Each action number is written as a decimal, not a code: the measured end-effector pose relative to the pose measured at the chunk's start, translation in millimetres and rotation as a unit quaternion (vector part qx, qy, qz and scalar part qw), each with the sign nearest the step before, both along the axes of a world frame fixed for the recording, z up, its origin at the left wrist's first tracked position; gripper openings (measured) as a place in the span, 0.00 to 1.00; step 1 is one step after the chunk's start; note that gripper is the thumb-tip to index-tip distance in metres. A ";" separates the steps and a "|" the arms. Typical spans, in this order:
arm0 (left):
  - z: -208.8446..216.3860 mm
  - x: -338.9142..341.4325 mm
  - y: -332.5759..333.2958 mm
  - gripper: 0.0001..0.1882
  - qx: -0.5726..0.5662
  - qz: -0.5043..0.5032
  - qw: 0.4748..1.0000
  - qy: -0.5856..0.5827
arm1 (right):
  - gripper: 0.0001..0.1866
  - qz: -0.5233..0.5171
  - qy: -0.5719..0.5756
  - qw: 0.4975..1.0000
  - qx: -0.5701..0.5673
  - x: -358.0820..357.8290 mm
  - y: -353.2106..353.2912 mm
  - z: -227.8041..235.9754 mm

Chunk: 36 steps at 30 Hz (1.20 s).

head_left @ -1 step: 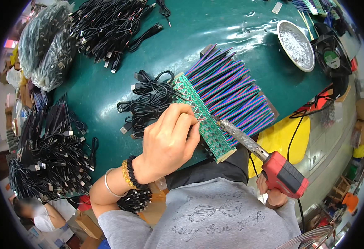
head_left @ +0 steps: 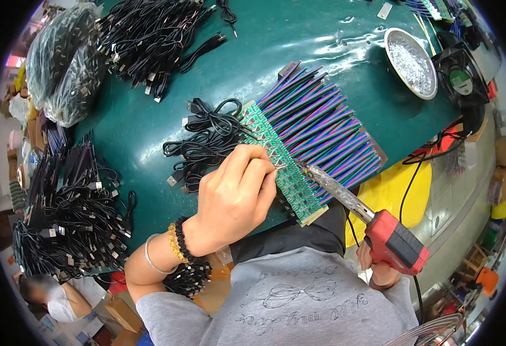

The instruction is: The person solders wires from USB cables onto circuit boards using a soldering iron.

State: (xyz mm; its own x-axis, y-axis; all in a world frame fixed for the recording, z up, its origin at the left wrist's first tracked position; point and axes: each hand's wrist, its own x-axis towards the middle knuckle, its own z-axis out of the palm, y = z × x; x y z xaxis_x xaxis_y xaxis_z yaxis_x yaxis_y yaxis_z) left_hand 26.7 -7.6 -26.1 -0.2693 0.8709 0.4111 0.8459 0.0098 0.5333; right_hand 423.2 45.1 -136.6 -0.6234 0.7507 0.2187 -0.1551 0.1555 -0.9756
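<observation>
My left hand (head_left: pixel 235 193) is closed in a pinch at the edge of a green circuit board panel (head_left: pixel 300 195), with the end of a thin cable wire (head_left: pixel 279 166) at its fingertips. Black USB cables (head_left: pixel 201 147) lie looped beyond that hand, several with ends at the board. My right hand (head_left: pixel 383 272) grips a soldering iron (head_left: pixel 396 242) with a red and black handle. Its tip rests at or just over the board, close to my left fingertips; contact cannot be made out. Multicoloured ribbon wires (head_left: pixel 325 130) fan out from the board's far right side.
Bundles of black cables (head_left: pixel 74 213) lie on the left of the green table (head_left: pixel 259 34), with another pile (head_left: pixel 155 34) behind. Bagged cables (head_left: pixel 62 63) stand far left. At the right are a metal bowl (head_left: pixel 427 92) of silvery bits and a black fan (head_left: pixel 460 75). A person (head_left: pixel 68 297) sits lower left.
</observation>
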 end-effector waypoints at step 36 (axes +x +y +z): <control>35.8 -49.2 38.8 0.14 -0.166 -0.284 0.938 0.107 | 0.06 0.023 -0.056 0.995 -0.085 -60.1 11.8 66.6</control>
State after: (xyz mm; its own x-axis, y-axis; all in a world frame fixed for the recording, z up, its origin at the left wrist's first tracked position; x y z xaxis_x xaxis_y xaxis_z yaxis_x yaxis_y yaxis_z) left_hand -22.5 31.1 9.7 0.3346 0.9387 0.0837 0.8522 -0.3393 0.3984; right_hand 363.1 56.9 -70.1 -0.6718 0.7406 0.0176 -0.0461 -0.0181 -0.9988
